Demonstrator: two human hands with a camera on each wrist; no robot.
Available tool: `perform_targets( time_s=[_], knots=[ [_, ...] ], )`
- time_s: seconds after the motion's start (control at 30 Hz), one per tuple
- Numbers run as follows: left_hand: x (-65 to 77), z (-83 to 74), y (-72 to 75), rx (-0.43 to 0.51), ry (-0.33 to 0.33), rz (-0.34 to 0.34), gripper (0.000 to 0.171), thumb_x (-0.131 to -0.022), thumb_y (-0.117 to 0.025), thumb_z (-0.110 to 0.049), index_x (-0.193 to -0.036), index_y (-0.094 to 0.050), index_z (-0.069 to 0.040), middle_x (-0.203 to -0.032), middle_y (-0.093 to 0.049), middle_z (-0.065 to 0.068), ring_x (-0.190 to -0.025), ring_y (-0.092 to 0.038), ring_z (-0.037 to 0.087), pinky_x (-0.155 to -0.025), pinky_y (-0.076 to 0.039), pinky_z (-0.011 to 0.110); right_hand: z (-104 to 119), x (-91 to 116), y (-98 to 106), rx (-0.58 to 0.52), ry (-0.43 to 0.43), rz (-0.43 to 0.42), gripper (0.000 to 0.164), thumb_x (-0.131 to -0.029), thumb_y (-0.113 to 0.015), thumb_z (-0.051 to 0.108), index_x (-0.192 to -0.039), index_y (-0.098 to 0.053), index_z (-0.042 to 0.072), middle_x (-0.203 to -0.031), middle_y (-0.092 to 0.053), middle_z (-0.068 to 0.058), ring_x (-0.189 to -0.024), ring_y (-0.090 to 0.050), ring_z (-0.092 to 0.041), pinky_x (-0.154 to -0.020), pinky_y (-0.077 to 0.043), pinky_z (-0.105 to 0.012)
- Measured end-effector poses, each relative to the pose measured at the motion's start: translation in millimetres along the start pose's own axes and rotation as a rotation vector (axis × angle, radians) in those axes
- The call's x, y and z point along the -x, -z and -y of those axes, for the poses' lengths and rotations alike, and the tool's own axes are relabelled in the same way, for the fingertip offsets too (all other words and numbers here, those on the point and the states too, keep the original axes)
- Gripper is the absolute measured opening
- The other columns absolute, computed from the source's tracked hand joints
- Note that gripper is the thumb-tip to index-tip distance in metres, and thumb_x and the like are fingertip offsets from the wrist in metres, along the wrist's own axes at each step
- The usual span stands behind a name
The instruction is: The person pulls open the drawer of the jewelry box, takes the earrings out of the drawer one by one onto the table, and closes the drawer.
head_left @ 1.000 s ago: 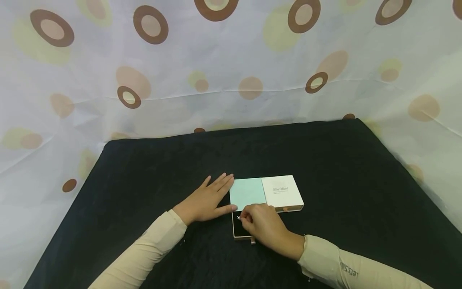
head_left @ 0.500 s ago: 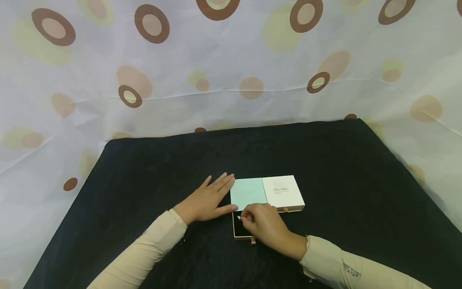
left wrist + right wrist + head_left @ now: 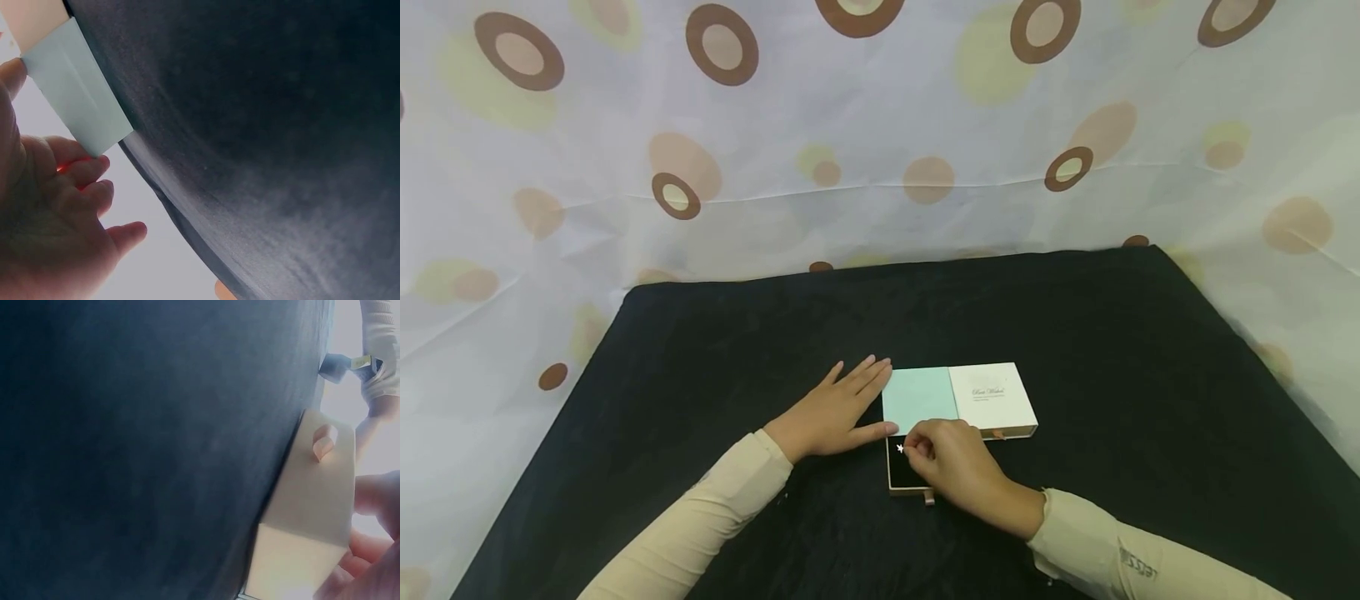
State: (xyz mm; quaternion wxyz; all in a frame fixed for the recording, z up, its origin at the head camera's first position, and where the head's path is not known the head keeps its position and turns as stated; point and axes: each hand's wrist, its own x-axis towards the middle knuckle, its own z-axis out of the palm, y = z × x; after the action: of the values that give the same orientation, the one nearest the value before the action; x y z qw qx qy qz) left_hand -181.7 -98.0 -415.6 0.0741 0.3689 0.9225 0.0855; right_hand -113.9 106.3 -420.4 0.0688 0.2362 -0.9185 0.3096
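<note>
Where the black velvet-covered desk (image 3: 1075,333) runs out, a white curtain printed with brown and green ovals (image 3: 880,150) closes it in along the far edge and both sides; broad bare cloth lies to the left, right and beyond the things, which sit near the middle toward the person. A pale mint-green square card (image 3: 920,398) lies flat, touching on its right a white rectangular cardboard box sleeve with small script lettering (image 3: 994,397). Just in front of them sits a shallow beige cardboard drawer tray with a black lining (image 3: 899,477), a small beige pull tab (image 3: 928,498) at its near edge. The left hand (image 3: 835,412) lies flat on the cloth, fingers straight and together, its fingertips beside the card's left edge and its thumb at the card's near corner. The right hand (image 3: 953,467) is curled over the tray, thumb and forefinger pinching a tiny silver star-shaped piece (image 3: 899,449) at the tray's far left corner. This hand covers most of the tray; the lettering is too small to read. The left wrist view shows only the card's corner (image 3: 75,94) beside the fingers; the right wrist view shows the tray's beige wall (image 3: 312,506), blurred.
</note>
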Motion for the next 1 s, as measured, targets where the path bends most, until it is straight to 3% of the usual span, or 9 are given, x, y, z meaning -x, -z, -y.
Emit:
perform_targets(
  time_s=[0.53, 1.0],
  knots=[
    [0.0, -0.7, -1.0, -0.001, -0.001, 0.003, 0.082, -0.095, -0.039, -0.063, -0.154, -0.017, -0.01, -0.161, -0.014, 0.003, -0.148, -0.009, 0.02, -0.115, -0.013, 0.054, 8, 0, 11, 0.002, 0.009, -0.02, 0.009, -0.08, -0.071, 0.003, -0.075, -0.07, 0.01, -0.062, -0.057, 0.01, -0.054, -0.046, 0.005, -0.051, -0.04, -0.016],
    [0.4, -0.2, -2.3, 0.005, 0.005, 0.0, 0.083, -0.095, -0.039, -0.063, -0.154, -0.016, -0.01, -0.161, -0.013, 0.002, -0.148, -0.008, 0.019, -0.116, -0.012, 0.053, 6, -11, 34, -0.21, -0.117, 0.004, 0.006, -0.086, -0.069, 0.008, -0.081, -0.072, 0.009, -0.069, -0.064, 0.006, -0.059, -0.054, -0.001, -0.056, -0.047, -0.021]
  ],
)
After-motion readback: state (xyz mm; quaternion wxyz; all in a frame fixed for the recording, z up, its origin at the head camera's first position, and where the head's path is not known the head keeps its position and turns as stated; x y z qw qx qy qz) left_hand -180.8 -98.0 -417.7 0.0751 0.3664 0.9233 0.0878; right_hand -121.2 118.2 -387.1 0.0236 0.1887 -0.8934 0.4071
